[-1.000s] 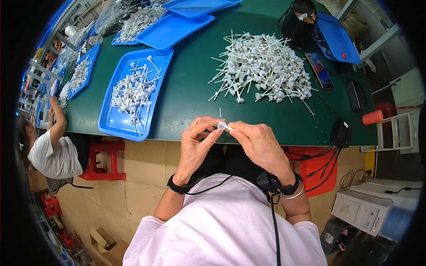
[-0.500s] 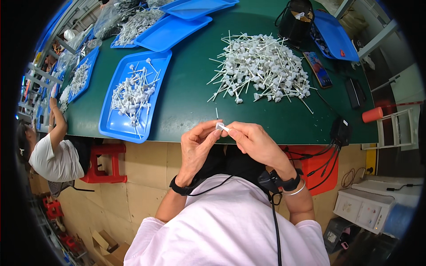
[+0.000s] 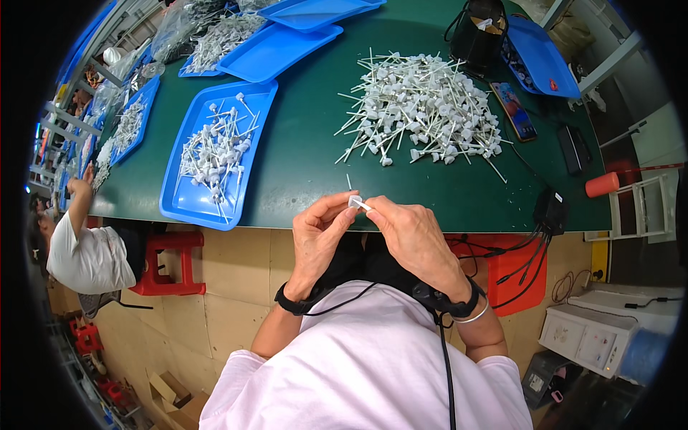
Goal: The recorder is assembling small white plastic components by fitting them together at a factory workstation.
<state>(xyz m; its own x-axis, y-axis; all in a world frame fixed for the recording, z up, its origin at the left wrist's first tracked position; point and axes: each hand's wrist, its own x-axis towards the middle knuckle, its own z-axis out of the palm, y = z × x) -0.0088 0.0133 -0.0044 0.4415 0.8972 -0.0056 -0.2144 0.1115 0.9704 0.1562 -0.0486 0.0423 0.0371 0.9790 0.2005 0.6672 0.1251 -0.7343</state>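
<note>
At the front edge of the green table (image 3: 308, 143), my left hand (image 3: 319, 236) pinches a small white plastic piece (image 3: 355, 201) with a thin stem rising from it. My right hand (image 3: 416, 240) is closed on a short white stick (image 3: 364, 206) that meets the same piece from the right. Beyond my hands lies a large heap of white stemmed pieces (image 3: 423, 107). A blue tray (image 3: 172, 193) to the left of my hands holds more of them. Whether stick and piece are joined cannot be made out.
More blue trays (image 3: 279, 54) stand at the back left. A phone (image 3: 513, 112), a black bag (image 3: 476, 36) and a black box with cables (image 3: 550, 211) are at the right. A co-worker in a white shirt (image 3: 89, 254) sits at the left, near a red stool (image 3: 172, 265).
My right hand has turned, its back now facing up more and its wrist shifted slightly left. My left hand stays almost in place. The co-worker's arm has moved.
</note>
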